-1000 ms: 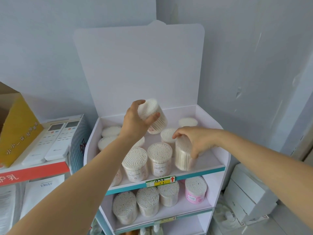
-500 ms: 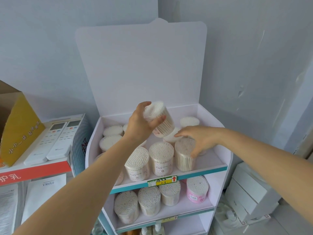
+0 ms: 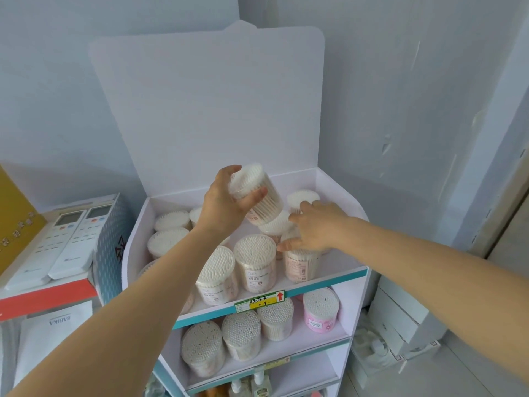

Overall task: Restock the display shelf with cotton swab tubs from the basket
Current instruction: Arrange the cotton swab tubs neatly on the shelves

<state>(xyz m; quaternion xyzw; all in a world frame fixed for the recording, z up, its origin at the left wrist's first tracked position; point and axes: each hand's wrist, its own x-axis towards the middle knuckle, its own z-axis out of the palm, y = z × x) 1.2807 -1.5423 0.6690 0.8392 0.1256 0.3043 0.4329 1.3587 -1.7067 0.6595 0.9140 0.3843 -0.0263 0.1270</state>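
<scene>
Head camera view, looking down at a white cardboard display stand (image 3: pixel 209 110) against a pale wall. The left hand (image 3: pixel 226 204) grips a clear tub of cotton swabs (image 3: pixel 263 196), fingers curled over its top and thumb across its side. This held tub is tilted, its top turned toward the camera, and it hangs above the back middle of the top shelf (image 3: pixel 340 262).

Just below it, a leaning tub (image 3: pixel 276 224) touches the held one. The right hand (image 3: pixel 317 227) lies over the front right tub (image 3: pixel 300 267), thumb against its rim and fingers reaching toward the leaning tub. Whether this hand truly grips anything cannot be told.

More tubs stand upright along the front edge and down the left side of the top shelf, packed close together. One back tub (image 3: pixel 302 197) stands near the right wall. A bare strip of shelf shows to the right of the front right tub, up to the low side wall.

On the lower shelf (image 3: pixel 323 333) stand four more tubs, one a pink tub (image 3: pixel 320 310). Two remote controls (image 3: pixel 57 247) lie on a shelf to the left.
</scene>
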